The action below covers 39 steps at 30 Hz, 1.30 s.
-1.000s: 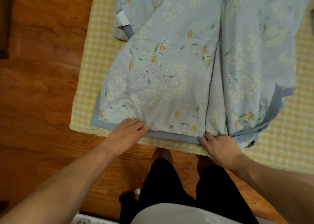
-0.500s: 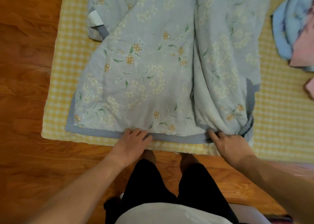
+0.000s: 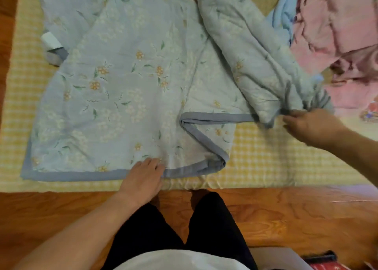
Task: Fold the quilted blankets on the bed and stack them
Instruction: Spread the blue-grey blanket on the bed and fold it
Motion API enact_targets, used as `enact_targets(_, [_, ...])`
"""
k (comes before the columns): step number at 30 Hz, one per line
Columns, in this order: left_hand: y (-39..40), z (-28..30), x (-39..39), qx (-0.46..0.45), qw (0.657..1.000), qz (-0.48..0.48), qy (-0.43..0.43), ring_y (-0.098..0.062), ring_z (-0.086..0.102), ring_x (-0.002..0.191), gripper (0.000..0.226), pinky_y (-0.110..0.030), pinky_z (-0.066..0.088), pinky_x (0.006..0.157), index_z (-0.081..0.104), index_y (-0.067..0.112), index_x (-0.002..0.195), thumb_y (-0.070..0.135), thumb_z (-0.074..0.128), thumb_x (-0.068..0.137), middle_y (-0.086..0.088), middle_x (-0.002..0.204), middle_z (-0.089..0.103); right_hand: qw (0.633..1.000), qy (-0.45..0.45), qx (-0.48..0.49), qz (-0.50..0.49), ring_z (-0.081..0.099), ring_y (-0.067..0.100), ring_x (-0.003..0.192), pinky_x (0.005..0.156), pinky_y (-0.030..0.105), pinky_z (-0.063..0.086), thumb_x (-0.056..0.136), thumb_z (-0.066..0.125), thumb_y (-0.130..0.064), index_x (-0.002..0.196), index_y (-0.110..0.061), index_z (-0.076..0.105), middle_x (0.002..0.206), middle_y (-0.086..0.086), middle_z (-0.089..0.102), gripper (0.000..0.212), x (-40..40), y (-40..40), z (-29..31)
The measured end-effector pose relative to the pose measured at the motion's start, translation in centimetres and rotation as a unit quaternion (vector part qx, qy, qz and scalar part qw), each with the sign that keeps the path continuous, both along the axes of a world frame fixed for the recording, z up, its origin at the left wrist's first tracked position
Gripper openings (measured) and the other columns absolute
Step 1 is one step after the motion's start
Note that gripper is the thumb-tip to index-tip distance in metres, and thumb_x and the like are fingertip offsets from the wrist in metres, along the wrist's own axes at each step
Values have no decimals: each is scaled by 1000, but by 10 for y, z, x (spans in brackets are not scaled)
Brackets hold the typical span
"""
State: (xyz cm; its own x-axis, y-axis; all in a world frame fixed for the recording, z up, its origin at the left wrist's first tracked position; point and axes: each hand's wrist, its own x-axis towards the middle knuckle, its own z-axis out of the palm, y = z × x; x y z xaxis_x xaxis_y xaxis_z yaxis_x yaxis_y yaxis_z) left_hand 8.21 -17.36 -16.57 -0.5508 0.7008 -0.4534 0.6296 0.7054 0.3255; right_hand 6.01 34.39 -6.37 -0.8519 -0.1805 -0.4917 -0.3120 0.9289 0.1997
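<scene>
One blue floral quilted blanket (image 3: 122,89) lies on the bed (image 3: 266,159) along its near edge. The left hand (image 3: 143,179) presses flat on the blanket's grey border, grip relaxed. The right hand (image 3: 313,124) pinches a lifted fold. One pink blanket (image 3: 335,36) lies crumpled at the far right.

Pale blue floral quilted blanket (image 3: 122,89) spread on yellow checked mattress (image 3: 266,157), grey border along its near edge. Left hand (image 3: 143,179) pressing flat on that border. Right hand (image 3: 313,126) gripping bunched right corner, blurred. Pink blanket (image 3: 337,34) crumpled at far right corner.
</scene>
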Motion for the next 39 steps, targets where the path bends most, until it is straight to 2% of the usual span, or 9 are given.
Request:
enact_targets(3, [70,6,19,56,998,10,-14,-22,55,95,26,-35,48,76,61,18,111,36,64,92,-1,104,57,993,-44,-71,80,63,31,58,44,33,42,99,33,-36,113,-14,62,105,9,61,39,-8,-123,-39])
enact_targets(7, [120,-4,28,11,994,105,-37,-23,50,113,38,-37,48,89,50,21,134,43,47,103,0,125,50,997,-34,-40,-65,69,34,82,49,34,35,98,52,-28,157,-20,13,155,13,33,71,-37,-166,-101])
enact_targets(10, [127,-14,32,-8,989,142,-36,-23,54,105,33,-38,49,77,50,24,129,43,49,102,1,118,52,997,-25,-26,-67,65,30,87,60,35,42,93,60,-23,151,-18,20,124,10,56,70,-62,-146,-112])
enact_targets(13, [126,-20,36,-49,992,106,-47,-24,58,95,35,-38,47,68,57,25,118,35,72,87,0,106,55,999,-1,-24,46,49,26,54,48,34,38,75,78,-18,108,-17,51,88,6,56,42,-74,-98,-96])
enact_targets(20, [129,-10,27,-95,991,66,-70,-30,56,109,61,-42,46,81,56,21,127,17,83,73,-5,120,55,989,-61,108,83,52,30,46,50,38,46,60,86,-32,69,-4,67,76,18,50,35,-46,129,-22])
enact_targets(23, [133,-11,26,-103,991,55,-68,-30,54,114,61,-42,46,87,53,20,131,11,77,76,-6,126,54,987,-38,155,-35,58,24,62,65,37,53,85,68,-31,84,-17,72,77,3,55,14,-43,175,-46])
enact_targets(27, [135,-10,29,-110,990,70,-55,-32,52,117,60,-44,47,90,53,19,133,7,72,78,-8,131,52,989,-40,113,82,61,29,52,51,37,50,81,69,-6,93,-2,69,89,20,62,12,-14,98,-78])
enact_targets(31, [146,-7,36,-118,988,87,-50,-33,52,118,65,-45,47,91,48,20,139,6,71,80,-9,133,51,960,-71,-119,244,56,28,50,40,37,48,92,61,-31,114,-13,60,117,12,58,28,10,6,-86])
enact_targets(39, [154,3,35,-125,988,76,-37,-31,54,107,56,-44,50,86,54,19,128,12,76,77,-8,120,53,994,-44,-71,68,34,21,37,37,26,25,77,70,-7,151,-16,35,152,23,34,83,30,-51,-102])
